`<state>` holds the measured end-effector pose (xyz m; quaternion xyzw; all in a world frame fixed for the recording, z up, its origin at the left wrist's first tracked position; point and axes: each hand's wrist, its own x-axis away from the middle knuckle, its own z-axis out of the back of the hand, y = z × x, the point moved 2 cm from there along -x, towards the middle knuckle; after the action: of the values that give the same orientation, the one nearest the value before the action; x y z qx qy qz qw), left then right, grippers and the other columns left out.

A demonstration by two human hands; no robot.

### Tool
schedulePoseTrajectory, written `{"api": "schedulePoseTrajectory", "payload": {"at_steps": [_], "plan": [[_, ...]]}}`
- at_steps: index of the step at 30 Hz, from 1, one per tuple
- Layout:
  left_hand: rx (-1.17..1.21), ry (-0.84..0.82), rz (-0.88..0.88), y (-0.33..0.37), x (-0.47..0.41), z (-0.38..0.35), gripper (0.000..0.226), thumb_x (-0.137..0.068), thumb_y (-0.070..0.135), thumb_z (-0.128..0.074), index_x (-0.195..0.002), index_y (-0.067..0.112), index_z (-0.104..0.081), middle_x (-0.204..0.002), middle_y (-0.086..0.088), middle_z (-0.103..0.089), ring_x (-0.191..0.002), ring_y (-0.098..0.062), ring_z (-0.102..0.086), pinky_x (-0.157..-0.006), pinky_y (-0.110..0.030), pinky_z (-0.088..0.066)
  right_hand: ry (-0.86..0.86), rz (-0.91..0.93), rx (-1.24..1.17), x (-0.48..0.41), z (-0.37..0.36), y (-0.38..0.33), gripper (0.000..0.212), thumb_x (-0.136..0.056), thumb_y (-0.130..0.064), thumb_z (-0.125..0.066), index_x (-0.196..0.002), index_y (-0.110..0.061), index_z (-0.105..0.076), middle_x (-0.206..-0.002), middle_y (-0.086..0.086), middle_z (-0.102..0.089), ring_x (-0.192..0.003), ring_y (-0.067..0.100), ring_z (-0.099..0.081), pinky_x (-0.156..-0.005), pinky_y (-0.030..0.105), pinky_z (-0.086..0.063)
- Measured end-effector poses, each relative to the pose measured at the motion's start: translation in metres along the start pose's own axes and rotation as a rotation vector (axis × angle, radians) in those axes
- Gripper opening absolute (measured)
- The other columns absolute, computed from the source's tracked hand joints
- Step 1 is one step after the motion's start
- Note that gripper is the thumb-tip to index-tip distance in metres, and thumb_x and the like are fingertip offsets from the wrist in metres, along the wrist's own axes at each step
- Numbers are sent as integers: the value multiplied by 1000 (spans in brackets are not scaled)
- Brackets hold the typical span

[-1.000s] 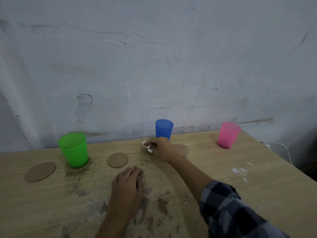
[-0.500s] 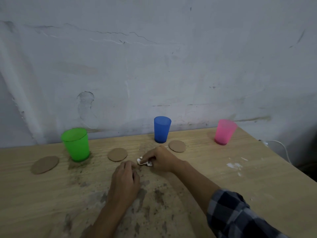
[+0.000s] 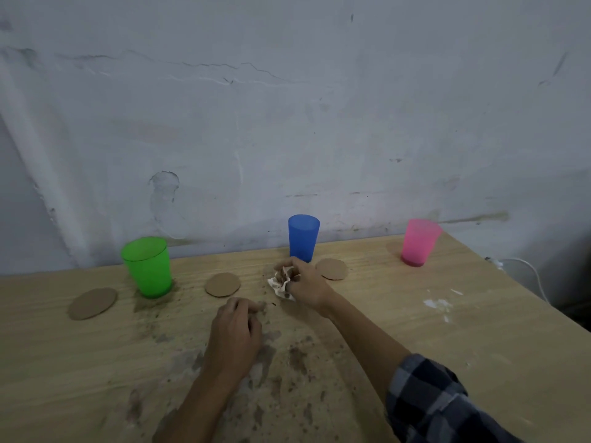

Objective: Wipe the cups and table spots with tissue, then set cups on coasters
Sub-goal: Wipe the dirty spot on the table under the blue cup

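My right hand (image 3: 307, 282) grips a crumpled, brown-stained tissue (image 3: 281, 281) just in front of the blue cup (image 3: 303, 237). My left hand (image 3: 236, 334) rests on the wooden table (image 3: 415, 346) with its fingers curled, holding nothing. A green cup (image 3: 147, 266) stands at the left and a pink cup (image 3: 419, 242) at the back right. Three round cardboard coasters lie bare: a left coaster (image 3: 92, 303), a middle coaster (image 3: 222, 284) and a right coaster (image 3: 332, 268). All three cups stand on the table beside the coasters.
Brown dirt spots (image 3: 287, 359) cover the table around and in front of my left hand. White smears (image 3: 438, 304) mark the right side. A white cable (image 3: 527, 266) hangs past the table's right edge. A cracked wall (image 3: 287, 123) rises behind the cups.
My right hand dragged the tissue back from the blue cup toward my left hand, then lifted it slightly, showing its stained folds. My left hand's fingers curled in.
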<state>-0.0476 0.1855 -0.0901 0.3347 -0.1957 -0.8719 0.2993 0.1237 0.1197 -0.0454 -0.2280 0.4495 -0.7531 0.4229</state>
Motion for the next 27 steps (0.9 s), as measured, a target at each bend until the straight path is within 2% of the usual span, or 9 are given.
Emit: {"api": "schedulePoseTrajectory", "payload": {"at_steps": [3, 6, 8, 10, 14, 18, 20, 25, 27], "plan": [[-6, -4, -3, -1, -1, -1, 15, -85, 10, -54, -94, 16, -65, -96, 1, -59, -86, -16, -54, -76, -35, -50, -99, 182, 329, 3, -1, -5, 22, -79, -8, -68, -98, -21, -64, -100, -2, -61, -91, 16, -59, -78, 27, -52], [-20, -3, -5, -4, -2, -2, 15, -85, 12, -53, -94, 16, -64, -96, 1, -59, -86, -16, -53, -76, -35, -49, -177, 293, 563, 5, -6, -6, 17, -88, -13, -66, -104, -18, -66, -104, 0, -63, -85, 12, -55, -73, 20, -46], [-22, -4, 1, -3, -1, -2, 14, -86, 11, -54, -95, 15, -64, -96, 1, -58, -86, -16, -53, -76, -34, -49, -179, 314, 582, 3, -7, -3, 16, -89, -11, -65, -103, -18, -67, -102, 0, -65, -82, 9, -53, -67, 12, -39], [-23, 1, -5, -3, 1, -3, 14, -86, 11, -54, -95, 15, -64, -96, 1, -57, -85, -16, -53, -75, -34, -48, -155, 308, 566, 0, -10, 0, 15, -89, -10, -65, -101, -18, -67, -100, 0, -65, -82, 11, -53, -66, 11, -38], [-24, 3, 5, -5, 2, -4, 15, -86, 12, -52, -94, 17, -64, -95, 1, -56, -85, -17, -53, -73, -33, -48, -33, 246, 542, -18, -22, 3, 12, -91, -11, -60, -102, -17, -63, -103, 4, -62, -89, 19, -56, -77, 27, -48], [-19, -5, -20, -7, 0, -6, 26, -82, 25, -38, -90, 22, -63, -93, 4, -55, -84, -18, -52, -74, -37, -48, 78, 195, 603, -53, -30, 0, 19, -89, -2, -59, -105, -12, -60, -106, 9, -59, -92, 26, -56, -71, 32, -44], [-23, 4, -30, -9, 0, -6, 27, -80, 26, -37, -88, 22, -63, -92, 3, -56, -83, -19, -53, -73, -39, -49, 109, 165, 634, -66, -32, -2, 21, -89, -1, -58, -108, -11, -60, -110, 10, -59, -95, 28, -57, -72, 33, -44], [-18, 14, -24, -9, -6, -6, 28, -80, 27, -36, -87, 22, -62, -91, 3, -57, -83, -19, -53, -72, -37, -48, -3, 252, 652, -64, -35, -3, 24, -92, -10, -59, -115, -16, -63, -109, 10, -56, -90, 29, -59, -80, 39, -52], [-12, 9, -1, -7, -8, -6, 24, -81, 27, -35, -86, 22, -58, -89, 3, -55, -81, -18, -51, -70, -36, -47, -74, 316, 687, -51, -31, -2, 24, -91, -11, -61, -114, -18, -66, -108, 8, -56, -91, 25, -57, -78, 34, -50]]}}
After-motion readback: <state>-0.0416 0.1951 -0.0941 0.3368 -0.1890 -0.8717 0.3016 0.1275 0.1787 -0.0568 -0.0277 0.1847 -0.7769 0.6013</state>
